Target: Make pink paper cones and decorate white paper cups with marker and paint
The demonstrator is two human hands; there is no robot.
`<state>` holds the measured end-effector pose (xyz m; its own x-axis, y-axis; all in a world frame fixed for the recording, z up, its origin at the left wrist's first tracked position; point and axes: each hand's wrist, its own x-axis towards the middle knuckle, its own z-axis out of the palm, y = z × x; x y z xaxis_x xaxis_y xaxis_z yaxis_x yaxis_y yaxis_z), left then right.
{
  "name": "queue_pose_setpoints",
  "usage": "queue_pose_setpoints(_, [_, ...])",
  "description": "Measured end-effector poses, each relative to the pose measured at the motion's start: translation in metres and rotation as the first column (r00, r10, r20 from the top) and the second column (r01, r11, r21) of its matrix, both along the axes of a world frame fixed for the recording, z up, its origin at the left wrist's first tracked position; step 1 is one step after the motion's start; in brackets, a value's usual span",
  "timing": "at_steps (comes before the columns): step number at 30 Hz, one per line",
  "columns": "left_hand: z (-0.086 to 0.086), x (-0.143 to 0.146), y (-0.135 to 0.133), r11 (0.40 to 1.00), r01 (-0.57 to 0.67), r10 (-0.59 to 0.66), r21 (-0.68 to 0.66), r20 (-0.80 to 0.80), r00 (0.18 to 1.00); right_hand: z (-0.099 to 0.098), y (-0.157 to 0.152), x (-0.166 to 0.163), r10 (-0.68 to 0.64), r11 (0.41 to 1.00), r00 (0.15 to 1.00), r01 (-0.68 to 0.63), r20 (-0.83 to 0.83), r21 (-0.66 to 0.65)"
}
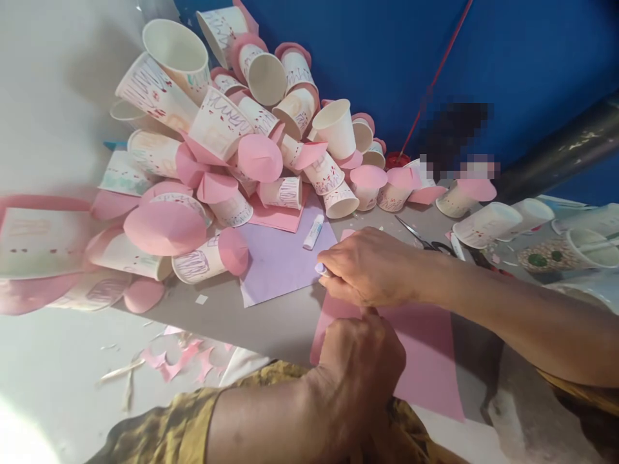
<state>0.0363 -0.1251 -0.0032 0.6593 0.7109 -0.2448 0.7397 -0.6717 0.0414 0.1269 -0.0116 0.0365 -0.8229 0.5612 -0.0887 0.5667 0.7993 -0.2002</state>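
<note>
My right hand [372, 267] is closed around a small tube with a pale lilac end [322, 269]; the rest of it is hidden in the fingers. Just below, my left hand [360, 354] is curled closed over a pink paper sheet [430, 354], its fingertips out of sight and its knuckles against the right hand. The pink sheet lies under both hands. To the left is a lilac paper sheet [275, 264], with a small white and blue glue tube [314, 232] on it. Folded pink paper [275, 216] lies at the lilac sheet's far edge.
Many decorated paper cups [155, 90] with pink paper pieces are heaped at the back left. Scissors [420, 235] lie beyond my right hand. At the right stands a clear cup of beads [551, 254]. Pink scraps [178, 357] lie below the table edge.
</note>
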Motion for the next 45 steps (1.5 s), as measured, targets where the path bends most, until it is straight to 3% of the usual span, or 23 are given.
queue_pose_setpoints(6, [-0.005,0.0,0.003,0.999,0.031,-0.031,-0.017,0.007,1.0,-0.006,0.002,-0.007,0.021,1.0,0.992,-0.02,0.126,-0.01])
queue_pose_setpoints(18, [-0.005,0.0,0.006,0.988,-0.152,0.155,-0.03,0.149,0.977,-0.022,0.038,0.0,-0.1,0.995,0.977,0.103,-0.19,0.003])
queue_pose_setpoints(22, [-0.006,0.0,0.004,0.981,-0.18,0.189,-0.065,0.164,0.968,-0.025,0.054,0.01,-0.212,0.976,0.945,0.219,-0.248,-0.001])
queue_pose_setpoints(25, [-0.006,-0.001,0.004,0.979,-0.187,0.2,-0.086,0.182,0.963,-0.019,0.06,0.028,-0.276,0.946,0.92,0.311,-0.277,0.089])
queue_pose_setpoints(29, [-0.004,-0.003,0.022,0.983,-0.176,0.182,-0.051,0.168,0.969,0.001,0.042,0.063,-0.335,0.879,0.879,0.421,-0.338,0.223])
queue_pose_setpoints(32, [-0.002,-0.002,0.042,0.978,-0.199,0.203,-0.059,0.088,0.975,0.012,0.013,0.087,-0.36,0.849,0.841,0.475,-0.403,0.233])
queue_pose_setpoints(36, [-0.004,-0.007,0.048,0.977,-0.208,0.21,-0.043,0.039,0.977,0.004,-0.02,0.11,-0.392,0.826,0.779,0.533,-0.489,0.186])
queue_pose_setpoints(38, [-0.006,-0.02,0.041,0.977,-0.211,0.209,0.032,0.064,0.976,-0.006,-0.027,0.12,-0.435,0.796,0.726,0.587,-0.532,0.15])
queue_pose_setpoints(40, [-0.007,-0.039,0.034,0.938,-0.287,0.264,0.196,0.138,0.955,-0.018,-0.028,0.129,-0.462,0.769,0.67,0.629,-0.581,0.114])
queue_pose_setpoints(42, [-0.005,-0.06,0.034,0.857,-0.407,0.363,0.315,0.19,0.912,-0.03,-0.026,0.137,-0.456,0.761,0.651,0.639,-0.607,0.114])
queue_pose_setpoints(43, [-0.003,-0.07,0.037,0.806,-0.479,0.44,0.347,0.189,0.878,-0.036,-0.024,0.14,-0.439,0.768,0.668,0.626,-0.601,0.135])
queue_pose_setpoints(45, [0.003,-0.085,0.046,0.762,-0.561,0.545,0.324,0.149,0.825,-0.047,-0.02,0.143,-0.397,0.787,0.734,0.581,-0.551,0.207])
